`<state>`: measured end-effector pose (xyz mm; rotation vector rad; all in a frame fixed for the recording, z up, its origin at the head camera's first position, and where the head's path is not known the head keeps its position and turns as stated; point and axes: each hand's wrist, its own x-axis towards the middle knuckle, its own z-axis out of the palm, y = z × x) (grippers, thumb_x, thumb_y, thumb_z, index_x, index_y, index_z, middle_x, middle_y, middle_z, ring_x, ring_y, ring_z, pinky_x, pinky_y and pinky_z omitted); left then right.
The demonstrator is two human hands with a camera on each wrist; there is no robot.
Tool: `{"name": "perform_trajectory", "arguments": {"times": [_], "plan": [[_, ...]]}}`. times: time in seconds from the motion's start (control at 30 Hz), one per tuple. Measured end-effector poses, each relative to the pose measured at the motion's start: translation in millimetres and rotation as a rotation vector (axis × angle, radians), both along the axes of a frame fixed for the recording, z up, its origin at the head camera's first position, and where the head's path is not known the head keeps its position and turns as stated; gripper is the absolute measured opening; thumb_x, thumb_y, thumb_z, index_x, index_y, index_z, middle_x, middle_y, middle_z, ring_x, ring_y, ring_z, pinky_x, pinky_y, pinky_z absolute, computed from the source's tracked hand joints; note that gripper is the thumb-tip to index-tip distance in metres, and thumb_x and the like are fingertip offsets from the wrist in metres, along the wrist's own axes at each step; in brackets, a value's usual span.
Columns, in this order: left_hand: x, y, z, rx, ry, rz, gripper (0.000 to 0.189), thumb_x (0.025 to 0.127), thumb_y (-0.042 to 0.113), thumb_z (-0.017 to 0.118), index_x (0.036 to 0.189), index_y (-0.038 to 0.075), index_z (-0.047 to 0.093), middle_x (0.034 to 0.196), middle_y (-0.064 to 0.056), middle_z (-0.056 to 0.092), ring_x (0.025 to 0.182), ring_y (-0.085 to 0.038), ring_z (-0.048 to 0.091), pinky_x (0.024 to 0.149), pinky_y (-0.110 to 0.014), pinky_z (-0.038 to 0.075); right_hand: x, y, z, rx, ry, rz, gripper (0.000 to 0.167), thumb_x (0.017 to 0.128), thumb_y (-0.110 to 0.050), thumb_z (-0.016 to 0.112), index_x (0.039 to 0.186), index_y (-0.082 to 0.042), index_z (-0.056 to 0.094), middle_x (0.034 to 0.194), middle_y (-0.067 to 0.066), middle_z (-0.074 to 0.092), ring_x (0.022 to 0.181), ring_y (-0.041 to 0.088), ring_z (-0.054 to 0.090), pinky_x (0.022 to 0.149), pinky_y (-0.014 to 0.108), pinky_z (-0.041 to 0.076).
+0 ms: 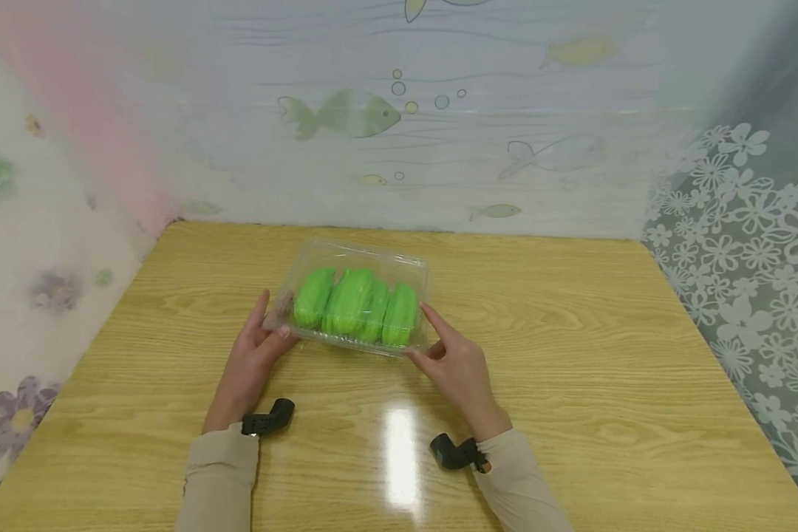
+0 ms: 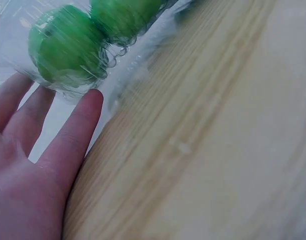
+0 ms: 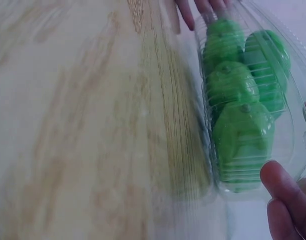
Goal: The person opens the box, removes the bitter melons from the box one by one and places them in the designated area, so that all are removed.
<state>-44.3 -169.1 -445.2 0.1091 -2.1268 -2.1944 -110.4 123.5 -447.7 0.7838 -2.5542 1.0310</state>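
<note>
A clear plastic box (image 1: 379,255) with several bright green, ridged, elongated pieces (image 1: 351,304) inside is held over the wooden table. Its lid is closed, and the box is slightly turned in the head view. My left hand (image 1: 251,363) grips its left end, thumb at the near corner and fingers along the side. At the near right corner, my right hand (image 1: 462,369) pinches the box between thumb and fingers. In the right wrist view, rounded ends of the green pieces (image 3: 244,130) show through the ribbed wall.
The wood-grain table (image 1: 572,355) spreads around both arms. Behind it stands a pale wall covering (image 1: 439,148) with printed fish. A floral covering (image 1: 40,295) runs along the left, and a white flower-patterned panel (image 1: 745,318) along the right. Each wrist wears a black camera.
</note>
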Motion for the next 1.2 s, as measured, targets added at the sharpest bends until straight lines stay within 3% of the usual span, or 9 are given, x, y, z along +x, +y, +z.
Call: {"name": "perform_trajectory", "arguments": {"times": [0.17, 0.3, 0.5, 0.77, 0.93, 1.07, 1.2], "plan": [[2.6, 1.0, -0.7, -0.09, -0.007, 0.042, 0.059, 0.09, 0.027, 0.053, 0.141, 0.032, 0.024, 0.144, 0.003, 0.027, 0.129, -0.011, 0.025, 0.102, -0.023, 0.023, 0.9, 1, -0.8, -0.001, -0.005, 0.0, 0.065, 0.075, -0.035, 0.07, 0.133, -0.018, 0.044, 0.06, -0.009, 0.059, 0.051, -0.001, 0.052, 0.049, 0.02, 0.042], [5.3, 2.3, -1.8, -0.084, -0.008, 0.049, 0.058, 0.09, 0.026, 0.053, 0.14, 0.032, 0.025, 0.143, 0.006, 0.027, 0.13, -0.01, 0.023, 0.105, -0.029, 0.019, 1.8, 2, -1.5, -0.007, 0.001, 0.007, 0.065, 0.075, -0.034, 0.071, 0.132, -0.018, 0.045, 0.059, -0.009, 0.059, 0.05, 0.0, 0.052, 0.049, 0.02, 0.042], [8.2, 3.6, -5.4, -0.05, 0.022, 0.035, 0.056, 0.093, 0.024, 0.047, 0.142, 0.028, 0.021, 0.145, 0.004, 0.024, 0.13, -0.012, 0.023, 0.097, -0.014, 0.026, 3.3, 3, -1.8, -0.017, 0.024, 0.024, 0.064, 0.075, -0.033, 0.071, 0.132, -0.017, 0.046, 0.059, -0.009, 0.058, 0.05, -0.002, 0.051, 0.048, 0.019, 0.042], [8.6, 6.5, -11.4, 0.046, 0.092, 0.0, 0.05, 0.095, 0.019, 0.042, 0.142, 0.026, 0.024, 0.146, -0.003, 0.021, 0.126, -0.024, 0.033, 0.097, -0.032, 0.033, 5.5, 8, -0.4, -0.022, 0.05, 0.039, 0.064, 0.075, -0.032, 0.071, 0.132, -0.018, 0.046, 0.06, -0.008, 0.059, 0.049, -0.002, 0.051, 0.048, 0.018, 0.042], [11.1, 7.3, -11.8, 0.073, 0.107, -0.02, 0.049, 0.096, 0.018, 0.04, 0.142, 0.025, 0.024, 0.146, -0.002, 0.02, 0.123, -0.024, 0.038, 0.095, -0.032, 0.036, 6.4, 10, -1.0, -0.045, 0.031, 0.051, 0.064, 0.075, -0.032, 0.071, 0.132, -0.018, 0.046, 0.061, -0.008, 0.059, 0.049, -0.002, 0.051, 0.048, 0.018, 0.042], [14.1, 7.3, -12.3, 0.082, 0.122, -0.02, 0.044, 0.097, 0.023, 0.034, 0.139, 0.011, 0.031, 0.144, -0.005, 0.027, 0.118, -0.022, 0.044, 0.092, -0.036, 0.039, 7.3, 13, -2.1, -0.056, 0.002, 0.046, 0.065, 0.074, -0.032, 0.072, 0.132, -0.019, 0.045, 0.061, -0.008, 0.058, 0.049, -0.003, 0.05, 0.048, 0.018, 0.042], [15.4, 7.1, -13.7, 0.06, 0.113, -0.017, 0.043, 0.097, 0.025, 0.034, 0.136, 0.006, 0.036, 0.14, -0.006, 0.034, 0.116, -0.017, 0.046, 0.091, -0.036, 0.04, 7.1, 16, -3.8, -0.06, -0.037, 0.029, 0.066, 0.075, -0.034, 0.071, 0.133, -0.021, 0.043, 0.062, -0.008, 0.057, 0.05, -0.002, 0.048, 0.047, 0.017, 0.042]]}}
